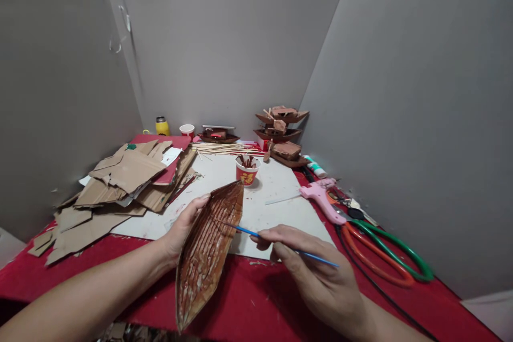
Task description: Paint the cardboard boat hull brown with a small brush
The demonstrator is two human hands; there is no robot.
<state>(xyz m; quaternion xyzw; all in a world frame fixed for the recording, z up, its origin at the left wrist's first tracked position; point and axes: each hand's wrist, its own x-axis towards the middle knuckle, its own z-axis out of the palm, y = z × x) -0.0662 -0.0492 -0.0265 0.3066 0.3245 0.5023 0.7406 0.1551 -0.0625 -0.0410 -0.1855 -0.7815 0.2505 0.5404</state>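
Note:
My left hand [182, 227] grips the edge of a brown cardboard boat hull [208, 254], holding it tilted above the red tablecloth [248, 304]. My right hand [316, 272] pinches a thin blue paintbrush [276, 243], whose tip touches the ribbed inside of the hull. A red paper cup [247, 169] with brown paint and sticks stands just beyond the hull on a white sheet [276, 192].
Cardboard scraps [120, 181] are piled at left. Several finished brown boats [280, 133] stand at the back, with bamboo sticks [220, 148], a yellow bottle [162, 126] and a small cup [186, 130]. A pink glue gun [323, 197] and scissors [380, 251] lie at right. Grey partitions surround the table.

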